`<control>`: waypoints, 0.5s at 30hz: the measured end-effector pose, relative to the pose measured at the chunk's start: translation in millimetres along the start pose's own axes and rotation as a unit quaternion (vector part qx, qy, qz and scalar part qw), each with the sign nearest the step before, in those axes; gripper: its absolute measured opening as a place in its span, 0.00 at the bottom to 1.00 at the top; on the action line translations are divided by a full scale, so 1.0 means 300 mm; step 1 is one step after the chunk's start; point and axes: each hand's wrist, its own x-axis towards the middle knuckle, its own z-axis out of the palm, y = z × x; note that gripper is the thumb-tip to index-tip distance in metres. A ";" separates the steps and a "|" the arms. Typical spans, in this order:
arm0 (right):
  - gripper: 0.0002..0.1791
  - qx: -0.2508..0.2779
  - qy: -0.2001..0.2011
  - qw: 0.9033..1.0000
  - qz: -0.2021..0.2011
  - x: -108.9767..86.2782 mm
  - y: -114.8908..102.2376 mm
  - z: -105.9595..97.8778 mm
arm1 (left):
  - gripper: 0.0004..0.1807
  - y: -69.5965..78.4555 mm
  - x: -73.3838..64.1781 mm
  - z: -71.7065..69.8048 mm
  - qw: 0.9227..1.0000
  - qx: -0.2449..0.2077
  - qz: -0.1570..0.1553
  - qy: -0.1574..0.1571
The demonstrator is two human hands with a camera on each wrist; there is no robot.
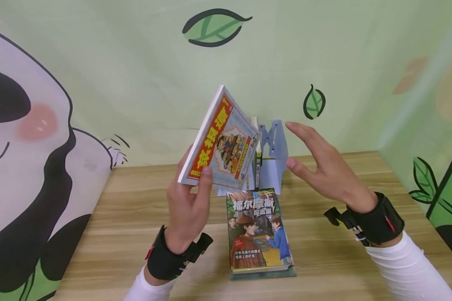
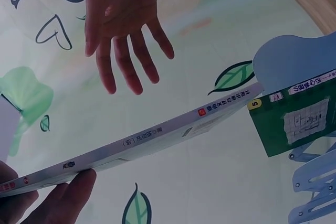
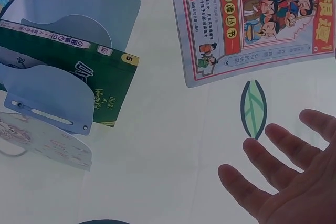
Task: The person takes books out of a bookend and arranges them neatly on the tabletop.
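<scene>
My left hand [image 1: 187,211] grips a thin book with a red and yellow title [image 1: 231,152] by its lower left corner, thumb on the cover. The book is held tilted above the table, one corner overlapping the blue folding bookend [image 1: 279,140] in the head view. A green book [image 3: 113,80] stands upright in the bookend. To the right, my right hand [image 1: 324,169] is raised with its fingers spread and touches nothing. A comic-style book [image 1: 257,234] lies face up in front of the bookend, on top of another book whose edge [image 1: 263,275] shows below it.
The wooden table [image 1: 124,234] runs back to a pale green cloth backdrop [image 1: 143,62] with printed leaves. A large printed panda [image 1: 19,167] covers the left side. More printed leaves [image 1: 422,179] are on the right side.
</scene>
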 end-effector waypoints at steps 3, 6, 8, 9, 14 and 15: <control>0.38 0.001 -0.001 1.000 0.002 -0.001 -0.003 0.000 | 0.27 0.003 -0.005 -0.008 1.000 0.001 -0.006 -0.001; 0.38 0.001 -0.004 1.000 0.002 -0.004 -0.004 0.003 | 0.27 0.005 -0.012 -0.012 1.000 -0.003 -0.016 -0.006; 0.38 -0.002 -0.005 1.000 0.002 -0.007 -0.002 0.005 | 0.26 0.008 -0.015 -0.013 1.000 -0.009 -0.021 -0.010; 0.39 -0.003 -0.005 1.000 0.000 -0.007 -0.002 0.007 | 0.26 0.010 -0.017 -0.014 1.000 -0.012 -0.022 -0.012; 0.39 -0.002 -0.009 1.000 -0.006 -0.007 -0.005 0.010 | 0.26 0.018 -0.021 -0.017 0.999 -0.023 -0.027 -0.019; 0.39 -0.001 -0.010 1.000 -0.006 -0.007 -0.006 0.010 | 0.26 0.019 -0.022 -0.018 0.999 -0.025 -0.029 -0.020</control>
